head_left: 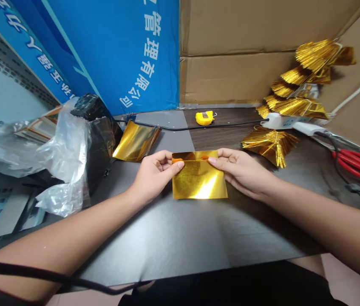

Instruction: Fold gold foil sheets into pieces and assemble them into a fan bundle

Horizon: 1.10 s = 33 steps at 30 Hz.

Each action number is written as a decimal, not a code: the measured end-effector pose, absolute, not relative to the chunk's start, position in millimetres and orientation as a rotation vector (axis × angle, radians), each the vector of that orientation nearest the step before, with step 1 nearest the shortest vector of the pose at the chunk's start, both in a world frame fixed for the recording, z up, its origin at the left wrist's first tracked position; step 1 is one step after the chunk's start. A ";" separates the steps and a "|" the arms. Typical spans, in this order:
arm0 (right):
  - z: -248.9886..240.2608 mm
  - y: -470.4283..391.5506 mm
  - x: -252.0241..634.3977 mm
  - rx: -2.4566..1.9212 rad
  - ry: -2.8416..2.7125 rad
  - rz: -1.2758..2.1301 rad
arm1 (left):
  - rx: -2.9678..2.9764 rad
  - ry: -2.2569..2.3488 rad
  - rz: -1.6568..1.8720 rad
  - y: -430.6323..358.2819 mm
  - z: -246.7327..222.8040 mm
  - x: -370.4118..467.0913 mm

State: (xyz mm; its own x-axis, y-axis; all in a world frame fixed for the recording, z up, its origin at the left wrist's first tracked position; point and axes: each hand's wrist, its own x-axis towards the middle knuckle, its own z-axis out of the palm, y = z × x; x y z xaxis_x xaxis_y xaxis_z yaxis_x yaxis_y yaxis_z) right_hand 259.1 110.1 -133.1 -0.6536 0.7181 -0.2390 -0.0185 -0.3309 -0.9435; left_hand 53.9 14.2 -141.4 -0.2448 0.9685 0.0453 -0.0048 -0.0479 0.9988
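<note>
Between my two hands a sheet of gold foil paper (199, 180) is held up above the table, with a narrow fold running along its top edge. My left hand (154, 174) pinches its upper left corner, thumb in front and fingers behind. At the upper right corner my right hand (239, 170) grips it the same way. A stack of flat gold foil sheets (135, 142) lies beyond my left hand. Past my right hand sits a tied bundle of pleated gold foil (269, 142).
Several more pleated gold bundles (316, 57) are piled against the cardboard at the back right. A yellow tape measure (204, 118) lies near a black cable. At right are a white power strip (288, 122) and red-handled scissors (358, 165). Clear plastic wrapping (71, 165) covers the left side.
</note>
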 end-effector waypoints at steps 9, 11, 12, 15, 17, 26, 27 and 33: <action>-134.8 108.8 261.5 -0.923 -1.704 1.770 | 1.175 1.370 1.416 13.5 -138.1 54.6; -131.8 107.2 261.6 -0.940 -1.808 1.613 | 1.193 1.389 1.349 12.9 -137.1 54.6; -130.2 106.4 261.7 -0.948 -1.847 1.545 | 1.202 1.395 1.316 12.6 -136.7 54.6; -126.7 105.0 261.8 -0.947 -1.904 1.395 | 1.206 1.409 1.284 11.9 -135.9 53.8; -126.5 105.0 262.2 -0.935 -1.915 1.348 | 1.195 1.429 1.285 11.7 -136.0 53.1; -133.5 108.9 263.2 -0.875 -1.884 1.324 | 1.190 1.418 1.313 11.8 -137.1 53.4; -134.0 109.3 263.2 -0.872 -1.890 1.319 | 1.190 1.432 1.315 11.9 -137.3 53.5; -135.7 112.4 263.7 -0.891 -1.933 1.279 | 1.255 1.520 1.291 11.9 -136.9 53.7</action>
